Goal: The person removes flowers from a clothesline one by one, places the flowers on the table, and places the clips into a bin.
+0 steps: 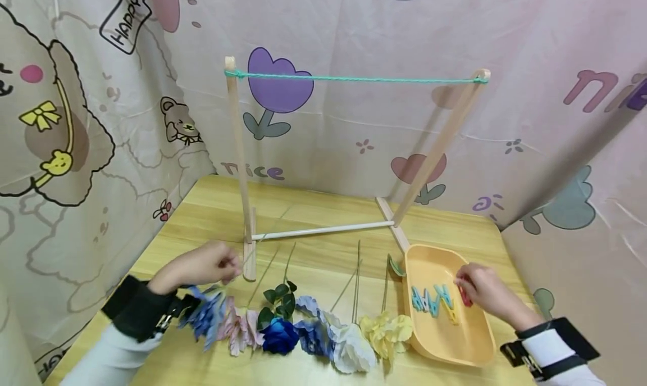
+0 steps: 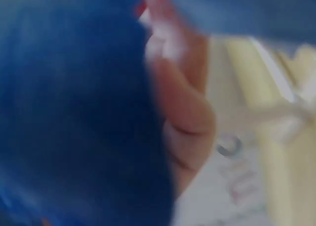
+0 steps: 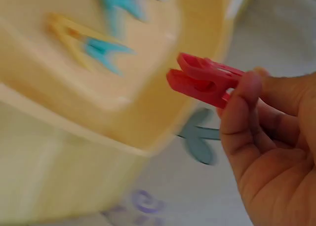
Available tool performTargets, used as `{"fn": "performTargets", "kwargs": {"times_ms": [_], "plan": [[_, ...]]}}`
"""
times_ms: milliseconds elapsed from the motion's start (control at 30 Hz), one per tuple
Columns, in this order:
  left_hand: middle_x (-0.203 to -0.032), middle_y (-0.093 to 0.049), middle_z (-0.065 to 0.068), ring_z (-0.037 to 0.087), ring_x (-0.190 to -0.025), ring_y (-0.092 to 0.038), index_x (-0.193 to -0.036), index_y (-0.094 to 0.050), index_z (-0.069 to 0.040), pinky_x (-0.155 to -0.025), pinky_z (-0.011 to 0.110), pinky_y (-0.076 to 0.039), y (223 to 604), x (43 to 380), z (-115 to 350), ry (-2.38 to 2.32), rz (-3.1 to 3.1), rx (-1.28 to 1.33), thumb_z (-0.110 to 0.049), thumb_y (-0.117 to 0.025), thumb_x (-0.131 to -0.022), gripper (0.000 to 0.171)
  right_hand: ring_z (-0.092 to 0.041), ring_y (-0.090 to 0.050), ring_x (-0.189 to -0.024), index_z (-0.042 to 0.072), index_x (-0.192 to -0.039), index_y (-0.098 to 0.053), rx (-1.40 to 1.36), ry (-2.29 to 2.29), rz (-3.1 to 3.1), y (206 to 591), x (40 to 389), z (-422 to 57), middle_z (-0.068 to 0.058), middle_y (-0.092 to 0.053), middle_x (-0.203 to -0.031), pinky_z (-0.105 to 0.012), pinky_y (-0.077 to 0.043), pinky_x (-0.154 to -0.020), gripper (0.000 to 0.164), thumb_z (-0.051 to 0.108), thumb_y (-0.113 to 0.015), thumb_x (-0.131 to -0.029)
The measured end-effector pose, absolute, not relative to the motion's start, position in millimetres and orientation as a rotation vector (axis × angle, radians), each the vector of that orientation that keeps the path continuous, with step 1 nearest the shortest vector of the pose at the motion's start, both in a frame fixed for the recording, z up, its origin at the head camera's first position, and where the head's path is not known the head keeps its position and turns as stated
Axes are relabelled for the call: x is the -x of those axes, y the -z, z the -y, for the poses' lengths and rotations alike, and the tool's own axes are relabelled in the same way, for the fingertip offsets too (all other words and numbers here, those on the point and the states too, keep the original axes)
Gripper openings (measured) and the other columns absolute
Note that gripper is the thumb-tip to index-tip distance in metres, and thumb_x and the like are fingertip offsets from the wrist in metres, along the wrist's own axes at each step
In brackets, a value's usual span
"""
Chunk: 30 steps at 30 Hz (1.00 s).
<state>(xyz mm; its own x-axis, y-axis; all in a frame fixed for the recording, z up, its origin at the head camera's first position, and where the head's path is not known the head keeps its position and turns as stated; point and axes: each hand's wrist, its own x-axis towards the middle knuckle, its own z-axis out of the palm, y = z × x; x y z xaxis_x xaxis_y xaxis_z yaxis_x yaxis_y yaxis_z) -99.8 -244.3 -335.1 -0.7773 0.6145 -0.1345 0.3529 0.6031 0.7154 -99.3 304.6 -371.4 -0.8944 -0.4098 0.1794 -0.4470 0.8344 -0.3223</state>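
Note:
My left hand grips the stem of a blue artificial flower, whose petals hang below the wrist. Blurred blue petals cover much of the left wrist view and hide part of that hand. Between thumb and fingers, my right hand pinches a red clothespin by its handle end, jaws pointing away from the hand. In the head view the right hand is over the right side of a yellow plastic tray. Several blue, yellow and pale clothespins lie in the tray.
Behind the hands stands a wooden frame with a left post, a right post and a green string tied across the top. Pink, blue, white and yellow artificial flowers lie in a row along the wooden table.

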Motion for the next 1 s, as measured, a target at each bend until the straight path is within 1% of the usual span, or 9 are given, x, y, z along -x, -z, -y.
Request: {"fn": "performTargets", "kwargs": {"times_ms": [67, 100, 233, 367, 467, 600, 733, 867, 1000], "plan": [[-0.058, -0.046, -0.006, 0.002, -0.049, -0.031, -0.064, -0.053, -0.006, -0.051, 0.020, -0.028, 346.5, 94.7, 257.1, -0.997, -2.434, -0.713, 0.000, -0.052, -0.089, 0.026, 0.002, -0.046, -0.044, 0.000, -0.077, -0.057, -0.667, -0.629, 3.016, 387.8, 95.1, -307.7, 0.006, -0.052, -0.053, -0.018, -0.040, -0.042, 0.010, -0.003, -0.060, -0.086], [-0.059, -0.048, -0.005, 0.002, -0.050, -0.033, -0.064, -0.053, -0.006, -0.051, 0.020, -0.029, 353.8, 93.0, 262.4, -1.019, -2.415, -0.674, 0.001, -0.051, -0.089, 0.026, 0.001, -0.047, -0.043, 0.000, -0.078, -0.057, -0.654, -0.663, 3.066, 395.1, 93.8, -308.6, 0.006, -0.052, -0.052, -0.019, -0.040, -0.043, 0.009, -0.002, -0.059, -0.086], [-0.058, -0.053, -0.001, 0.003, -0.048, -0.034, -0.064, -0.056, -0.001, -0.049, 0.020, -0.028, 385.6, 90.4, 273.1, -1.105, -2.402, -0.555, 0.003, -0.049, -0.087, 0.024, -0.002, -0.050, -0.041, 0.003, -0.074, -0.057, -0.639, -0.725, 3.202, 418.5, 93.2, -308.4, 0.005, -0.054, -0.050, -0.019, -0.041, -0.048, 0.014, -0.001, -0.056, -0.088], [-0.057, -0.054, 0.000, 0.002, -0.046, -0.029, -0.065, -0.058, 0.004, -0.047, 0.020, -0.025, 409.9, 90.1, 270.3, -1.167, -2.437, -0.494, 0.002, -0.050, -0.087, 0.024, -0.004, -0.050, -0.038, 0.007, -0.065, -0.056, -0.644, -0.704, 3.227, 432.7, 94.2, -309.5, 0.004, -0.055, -0.045, -0.018, -0.041, -0.052, 0.022, 0.001, -0.058, -0.087], [-0.057, -0.055, 0.001, 0.003, -0.046, -0.033, -0.067, -0.062, 0.006, -0.046, 0.019, -0.027, 421.6, 89.9, 266.6, -1.205, -2.432, -0.440, 0.000, -0.052, -0.087, 0.024, -0.004, -0.048, -0.036, 0.008, -0.063, -0.054, -0.580, -0.682, 3.231, 439.4, 93.0, -312.5, 0.004, -0.054, -0.042, -0.018, -0.039, -0.050, 0.024, 0.004, -0.062, -0.085], [-0.056, -0.054, -0.002, 0.002, -0.045, -0.033, -0.069, -0.066, 0.004, -0.045, 0.017, -0.027, 434.8, 88.5, 266.7, -1.226, -2.428, -0.399, -0.005, -0.058, -0.087, 0.022, -0.002, -0.043, -0.043, 0.008, -0.066, -0.052, -0.450, -0.549, 3.203, 448.0, 91.1, -312.3, 0.007, -0.050, -0.048, -0.019, -0.034, -0.049, 0.023, 0.012, -0.070, -0.080], [-0.058, -0.055, -0.002, 0.001, -0.045, -0.031, -0.071, -0.067, 0.002, -0.045, 0.017, -0.026, 446.7, 86.4, 268.1, -1.242, -2.438, -0.395, -0.007, -0.060, -0.087, 0.020, -0.005, -0.039, -0.051, 0.008, -0.071, -0.052, -0.333, -0.460, 3.190, 452.6, 89.1, -307.6, 0.006, -0.043, -0.056, -0.020, -0.032, -0.051, 0.025, 0.017, -0.074, -0.076], [-0.065, -0.062, 0.004, 0.001, -0.048, -0.037, -0.077, -0.068, 0.003, -0.047, 0.018, -0.031, 452.4, 84.6, 269.4, -1.288, -2.400, -0.395, -0.007, -0.058, -0.088, 0.018, -0.009, -0.039, -0.055, 0.007, -0.071, -0.051, -0.292, -0.437, 3.185, 449.6, 86.6, -304.6, 0.003, -0.042, -0.059, -0.022, -0.031, -0.052, 0.026, 0.017, -0.074, -0.076], [-0.077, -0.067, 0.010, 0.001, -0.058, -0.051, -0.088, -0.067, 0.006, -0.053, 0.020, -0.041, 446.2, 82.1, 274.4, -1.301, -2.354, -0.446, -0.009, -0.055, -0.092, 0.020, -0.009, -0.037, -0.056, 0.007, -0.072, -0.051, -0.267, -0.488, 3.213, 441.0, 83.9, -306.4, 0.003, -0.041, -0.060, -0.022, -0.030, -0.052, 0.026, 0.019, -0.073, -0.078]]}}
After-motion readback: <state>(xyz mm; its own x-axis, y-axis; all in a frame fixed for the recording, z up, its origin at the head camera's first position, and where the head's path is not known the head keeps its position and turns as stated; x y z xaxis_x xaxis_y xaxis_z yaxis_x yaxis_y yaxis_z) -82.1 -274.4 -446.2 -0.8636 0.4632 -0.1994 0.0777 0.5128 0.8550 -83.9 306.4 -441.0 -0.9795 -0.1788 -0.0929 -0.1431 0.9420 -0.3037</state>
